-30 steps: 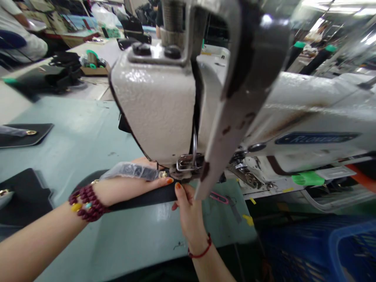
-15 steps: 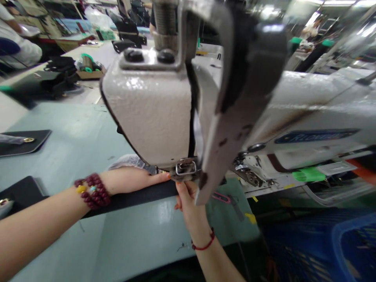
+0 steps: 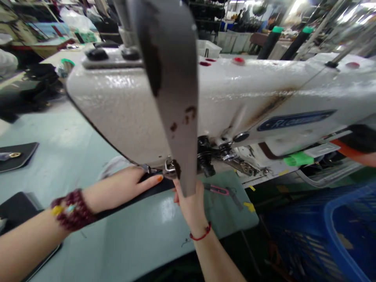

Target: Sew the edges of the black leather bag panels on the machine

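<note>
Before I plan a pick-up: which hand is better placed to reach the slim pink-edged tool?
Probably the right hand: the slim pink-edged tool lies just right of it on the pale green tabletop. The left hand rests on the flat black piece, farther off.

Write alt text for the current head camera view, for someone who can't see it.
A person's left hand lies on a black piece at a white sewing machine; the right hand, partly hidden behind a metal bar, is close by. A blue basket is at lower right.
</note>
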The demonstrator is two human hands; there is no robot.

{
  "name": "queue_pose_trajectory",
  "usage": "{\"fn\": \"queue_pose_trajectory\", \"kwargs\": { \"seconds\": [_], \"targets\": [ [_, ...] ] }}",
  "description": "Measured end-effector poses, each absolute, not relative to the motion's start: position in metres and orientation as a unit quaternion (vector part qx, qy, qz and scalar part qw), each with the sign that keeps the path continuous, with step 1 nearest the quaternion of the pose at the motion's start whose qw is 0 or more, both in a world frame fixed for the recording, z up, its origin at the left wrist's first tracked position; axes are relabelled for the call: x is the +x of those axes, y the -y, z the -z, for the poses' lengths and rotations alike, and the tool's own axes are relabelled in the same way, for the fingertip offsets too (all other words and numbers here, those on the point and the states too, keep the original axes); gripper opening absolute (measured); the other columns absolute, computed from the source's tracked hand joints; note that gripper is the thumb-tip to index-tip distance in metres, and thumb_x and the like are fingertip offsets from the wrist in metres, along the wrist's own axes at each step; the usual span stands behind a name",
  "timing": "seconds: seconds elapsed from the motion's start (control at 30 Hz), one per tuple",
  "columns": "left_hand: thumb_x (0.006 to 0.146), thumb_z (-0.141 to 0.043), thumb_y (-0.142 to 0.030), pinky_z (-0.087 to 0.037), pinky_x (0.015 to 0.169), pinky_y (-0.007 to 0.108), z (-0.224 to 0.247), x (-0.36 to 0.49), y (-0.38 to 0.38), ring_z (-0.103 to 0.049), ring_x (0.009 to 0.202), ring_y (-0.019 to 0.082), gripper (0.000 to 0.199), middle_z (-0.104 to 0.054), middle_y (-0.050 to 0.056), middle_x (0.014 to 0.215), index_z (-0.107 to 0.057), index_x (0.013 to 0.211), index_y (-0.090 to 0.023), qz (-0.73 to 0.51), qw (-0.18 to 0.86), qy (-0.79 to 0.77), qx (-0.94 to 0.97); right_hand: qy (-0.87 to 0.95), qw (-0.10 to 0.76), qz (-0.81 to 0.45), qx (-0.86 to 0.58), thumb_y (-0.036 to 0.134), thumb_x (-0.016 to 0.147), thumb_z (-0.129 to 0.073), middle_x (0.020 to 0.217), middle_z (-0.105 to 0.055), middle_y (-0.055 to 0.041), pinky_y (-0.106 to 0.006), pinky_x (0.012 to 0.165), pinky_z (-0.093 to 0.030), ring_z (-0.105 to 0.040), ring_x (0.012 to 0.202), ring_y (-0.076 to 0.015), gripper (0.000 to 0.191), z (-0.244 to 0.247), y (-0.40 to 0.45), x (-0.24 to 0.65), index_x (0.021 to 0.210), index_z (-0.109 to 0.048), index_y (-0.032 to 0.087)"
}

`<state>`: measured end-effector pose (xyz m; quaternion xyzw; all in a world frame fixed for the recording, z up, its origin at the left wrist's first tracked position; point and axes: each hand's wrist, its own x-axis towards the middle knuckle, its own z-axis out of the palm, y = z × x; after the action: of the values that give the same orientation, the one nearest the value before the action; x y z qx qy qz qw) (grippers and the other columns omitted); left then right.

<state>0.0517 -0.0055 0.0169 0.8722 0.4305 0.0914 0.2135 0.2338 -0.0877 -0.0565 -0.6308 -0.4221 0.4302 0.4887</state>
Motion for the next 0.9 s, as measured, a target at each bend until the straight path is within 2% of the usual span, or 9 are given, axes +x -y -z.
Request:
{"fn": "queue_pose_trajectory", "kwargs": {
  "seconds": [0.1, 0.17, 0.23, 0.33, 0.43, 0.57, 0.7, 0.8, 0.9],
  "targets": [
    [0.089, -0.06, -0.058, -0.052, 0.1, 0.049, -0.005, 0.039, 0.069, -0.067, 0.108, 0.036, 0.048, -0.073, 0.015, 0.115, -0.072, 0.116, -0.02, -0.145, 0.136, -0.446, 0.873, 0.431, 0.489, -0.423, -0.63, 0.05, 0.098, -0.054, 0.042, -0.048, 0.0, -0.021, 0.056, -0.042, -0.051, 0.044, -0.0104, 0.06, 0.054, 0.088, 0.235, 0.047, -0.045, 0.019],
    [0.091, -0.064, -0.038, -0.051, 0.101, 0.041, 0.015, 0.041, 0.11, -0.065, 0.112, 0.03, 0.034, -0.07, 0.011, 0.12, -0.067, 0.123, -0.026, -0.254, 0.169, -0.454, 0.837, 0.44, 0.487, -0.424, -0.624, 0.05, 0.099, -0.052, 0.042, -0.048, 0.0008, -0.021, 0.059, -0.044, -0.052, 0.045, -0.0102, 0.059, 0.052, 0.087, 0.236, 0.049, -0.047, 0.019],
    [0.093, -0.062, -0.034, -0.055, 0.084, 0.033, 0.04, 0.057, 0.133, -0.068, 0.093, 0.024, 0.019, -0.072, 0.008, 0.103, -0.071, 0.109, -0.028, -0.323, 0.31, -0.46, 0.767, 0.45, 0.484, -0.426, -0.618, 0.051, 0.099, -0.05, 0.041, -0.046, 0.0018, -0.021, 0.063, -0.046, -0.05, 0.044, -0.0094, 0.06, 0.052, 0.085, 0.238, 0.049, -0.047, 0.018],
    [0.089, -0.062, -0.057, -0.053, 0.067, 0.03, 0.072, 0.098, 0.127, -0.062, 0.076, 0.02, 0.044, -0.068, 0.008, 0.089, -0.068, 0.111, -0.019, -0.401, 0.588, -0.472, 0.52, 0.461, 0.482, -0.42, -0.615, 0.053, 0.099, -0.05, 0.039, -0.044, 0.0024, -0.02, 0.061, -0.046, -0.046, 0.04, -0.0084, 0.061, 0.053, 0.084, 0.241, 0.049, -0.047, 0.018],
    [0.073, -0.071, -0.072, -0.05, 0.072, 0.032, 0.086, 0.126, 0.098, -0.056, 0.073, 0.019, 0.06, -0.063, 0.007, 0.077, -0.073, 0.087, -0.013, -0.476, 0.702, -0.408, 0.339, 0.485, 0.471, -0.393, -0.624, 0.054, 0.098, -0.051, 0.04, -0.045, 0.0018, -0.02, 0.052, -0.038, -0.045, 0.039, -0.0086, 0.061, 0.052, 0.083, 0.245, 0.049, -0.045, 0.018],
    [0.065, -0.083, -0.061, -0.049, 0.076, 0.032, 0.083, 0.125, 0.078, -0.058, 0.076, 0.021, 0.051, -0.067, 0.008, 0.071, -0.076, 0.068, -0.011, -0.413, 0.686, -0.513, 0.308, 0.526, 0.456, -0.346, -0.629, 0.053, 0.097, -0.053, 0.041, -0.043, 0.0018, -0.02, 0.05, -0.032, -0.044, 0.041, -0.0075, 0.061, 0.05, 0.082, 0.249, 0.049, -0.043, 0.017],
    [0.059, -0.078, -0.073, -0.048, 0.073, 0.032, 0.068, 0.111, 0.076, -0.063, 0.081, 0.027, 0.062, -0.073, 0.01, 0.074, -0.081, 0.07, -0.012, -0.268, 0.593, -0.665, 0.367, 0.521, 0.467, -0.358, -0.618, 0.055, 0.098, -0.051, 0.044, -0.046, 0.0014, -0.019, 0.049, -0.033, -0.045, 0.041, -0.0074, 0.06, 0.053, 0.087, 0.252, 0.052, -0.045, 0.016],
    [0.06, -0.072, -0.078, -0.049, 0.072, 0.033, 0.056, 0.107, 0.072, -0.066, 0.083, 0.03, 0.064, -0.075, 0.011, 0.075, -0.08, 0.065, -0.015, -0.215, 0.564, -0.685, 0.408, 0.503, 0.485, -0.393, -0.598, 0.054, 0.102, -0.045, 0.052, -0.055, -0.0008, -0.019, 0.05, -0.038, -0.051, 0.046, -0.0092, 0.055, 0.057, 0.098, 0.26, 0.063, -0.054, 0.015],
    [0.063, -0.075, -0.069, -0.049, 0.064, 0.029, 0.051, 0.108, 0.069, -0.066, 0.075, 0.028, 0.048, -0.073, 0.007, 0.068, -0.079, 0.063, -0.021, -0.247, 0.563, -0.655, 0.441, 0.471, 0.499, -0.423, -0.592, 0.052, 0.102, -0.046, 0.061, -0.062, -0.0033, -0.019, 0.054, -0.044, -0.057, 0.053, -0.011, 0.05, 0.059, 0.111, 0.268, 0.073, -0.06, 0.014]
  ]
}}
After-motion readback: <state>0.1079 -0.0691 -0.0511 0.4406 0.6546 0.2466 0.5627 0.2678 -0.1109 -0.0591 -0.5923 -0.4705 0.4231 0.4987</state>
